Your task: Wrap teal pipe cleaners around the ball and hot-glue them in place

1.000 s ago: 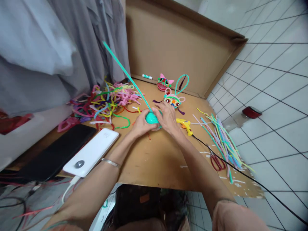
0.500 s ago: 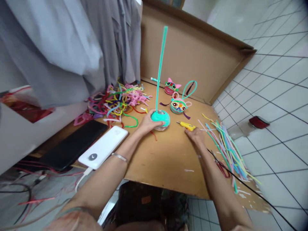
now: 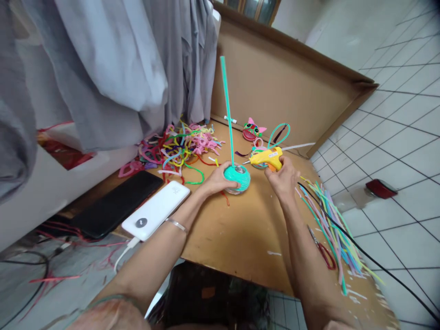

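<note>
My left hand (image 3: 220, 178) is closed around the side of a round teal-wrapped ball (image 3: 242, 181) on the cardboard surface. A long teal pipe cleaner (image 3: 227, 107) rises almost straight up from the ball's top, beside a small greyish opening. In my right hand (image 3: 282, 178) is a yellow hot glue gun (image 3: 267, 158), with a whitish glue stick (image 3: 298, 146) out of its back. The gun's nozzle points left, close to the ball's top; whether it touches I cannot tell.
Behind stand a finished red-and-pink animal face (image 3: 252, 130) and another partly hidden by the gun. Tangled pipe cleaners (image 3: 178, 146) lie at left; straight ones (image 3: 326, 215) and scissors (image 3: 323, 250) at right. A white power bank (image 3: 156, 210) and a black phone (image 3: 118, 201) sit at left.
My right hand has lifted the glue gun off the right side of the surface and brought its nozzle to the ball's top. The pipe cleaner now leans left instead of right.
</note>
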Available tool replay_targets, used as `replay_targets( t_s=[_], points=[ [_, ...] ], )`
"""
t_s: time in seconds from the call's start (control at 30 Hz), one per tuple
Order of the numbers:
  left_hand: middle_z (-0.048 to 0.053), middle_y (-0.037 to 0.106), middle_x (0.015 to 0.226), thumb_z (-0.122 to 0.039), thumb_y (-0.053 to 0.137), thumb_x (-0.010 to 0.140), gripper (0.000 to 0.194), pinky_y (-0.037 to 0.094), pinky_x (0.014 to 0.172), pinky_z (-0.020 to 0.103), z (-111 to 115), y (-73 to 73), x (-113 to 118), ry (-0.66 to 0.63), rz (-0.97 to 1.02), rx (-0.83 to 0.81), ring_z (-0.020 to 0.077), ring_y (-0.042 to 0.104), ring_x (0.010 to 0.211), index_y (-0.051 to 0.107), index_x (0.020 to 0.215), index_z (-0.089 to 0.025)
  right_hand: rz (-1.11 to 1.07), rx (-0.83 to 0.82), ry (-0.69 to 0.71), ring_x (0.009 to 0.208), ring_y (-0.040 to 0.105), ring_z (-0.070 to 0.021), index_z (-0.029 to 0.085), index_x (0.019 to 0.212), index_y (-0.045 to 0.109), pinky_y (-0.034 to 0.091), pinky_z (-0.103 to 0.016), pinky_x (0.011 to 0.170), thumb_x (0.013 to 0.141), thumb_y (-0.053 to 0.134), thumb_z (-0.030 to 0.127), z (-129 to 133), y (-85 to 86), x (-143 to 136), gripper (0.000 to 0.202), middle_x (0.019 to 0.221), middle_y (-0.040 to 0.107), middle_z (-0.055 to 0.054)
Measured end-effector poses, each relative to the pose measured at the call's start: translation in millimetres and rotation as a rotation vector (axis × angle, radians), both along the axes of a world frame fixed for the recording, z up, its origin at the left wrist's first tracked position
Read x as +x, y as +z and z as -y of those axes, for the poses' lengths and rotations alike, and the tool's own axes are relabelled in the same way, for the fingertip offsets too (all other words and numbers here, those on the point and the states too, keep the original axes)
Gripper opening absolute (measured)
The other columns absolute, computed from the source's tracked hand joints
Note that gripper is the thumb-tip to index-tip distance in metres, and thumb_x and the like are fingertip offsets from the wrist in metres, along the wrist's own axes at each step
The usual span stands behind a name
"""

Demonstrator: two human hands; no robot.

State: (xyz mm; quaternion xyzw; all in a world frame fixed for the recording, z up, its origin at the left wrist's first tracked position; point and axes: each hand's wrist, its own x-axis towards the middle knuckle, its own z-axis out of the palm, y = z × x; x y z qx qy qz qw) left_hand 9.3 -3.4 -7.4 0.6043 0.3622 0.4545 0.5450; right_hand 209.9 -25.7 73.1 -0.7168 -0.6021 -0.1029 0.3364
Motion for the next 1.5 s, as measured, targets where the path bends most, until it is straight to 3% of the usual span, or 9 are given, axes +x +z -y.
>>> replay_targets(
  t_s=[0.27,0.47,0.6,1.1,1.5],
  points=[
    [0.003,0.067,0.107,-0.030,0.083,0.049,0.077,0.053,0.091,0.034,-3.4,-1.2,-1.1,-0.028,0.016,-0.007,0.0210,0.064,0.097,0.057,0.120,-0.017,0.175,0.080,0.065,0.103,0.060,-0.0315,0.017,0.113,0.062,0.036,-0.041,0.083,0.070,0.057,0.031,-4.8,-4.1,-0.2,0.045,0.112,0.070,-0.014],
    [0.004,0.068,0.112,-0.027,0.083,0.049,0.082,0.056,0.085,0.034,-5.1,-3.0,-2.6,-0.083,0.045,-0.054,0.0217,0.066,0.096,0.056,0.126,-0.018,0.165,0.086,0.124,0.101,0.060,-0.0314,0.017,0.111,0.063,0.037,-0.039,0.079,0.072,0.056,0.029,-7.2,-12.2,3.8,0.042,0.109,0.070,-0.013],
    [0.006,0.068,0.115,-0.029,0.084,0.049,0.082,0.054,0.090,0.034,-7.1,-4.3,-5.6,-0.103,0.018,-0.046,0.0227,0.065,0.101,0.058,0.126,-0.017,0.171,0.080,0.142,0.099,0.060,-0.0299,0.020,0.108,0.063,0.037,-0.038,0.079,0.074,0.056,0.031,-7.7,-12.9,3.6,0.037,0.109,0.071,-0.011],
    [0.005,0.068,0.111,-0.030,0.081,0.046,0.085,0.052,0.091,0.033,-3.0,0.5,-6.9,-0.074,-0.030,-0.038,0.0232,0.063,0.101,0.060,0.127,-0.015,0.162,0.047,0.111,0.102,0.060,-0.0297,0.021,0.106,0.062,0.036,-0.038,0.082,0.075,0.058,0.025,-4.8,-14.1,-1.7,0.032,0.113,0.070,-0.010],
    [0.008,0.069,0.118,-0.028,0.082,0.047,0.091,0.054,0.091,0.034,-6.2,-5.0,-7.3,-0.139,0.026,-0.059,0.0243,0.065,0.103,0.056,0.133,-0.016,0.173,0.040,0.109,0.101,0.060,-0.0294,0.021,0.105,0.062,0.037,-0.038,0.081,0.077,0.059,0.026,-6.7,-15.8,-0.2,0.028,0.112,0.070,-0.010]
  ],
)
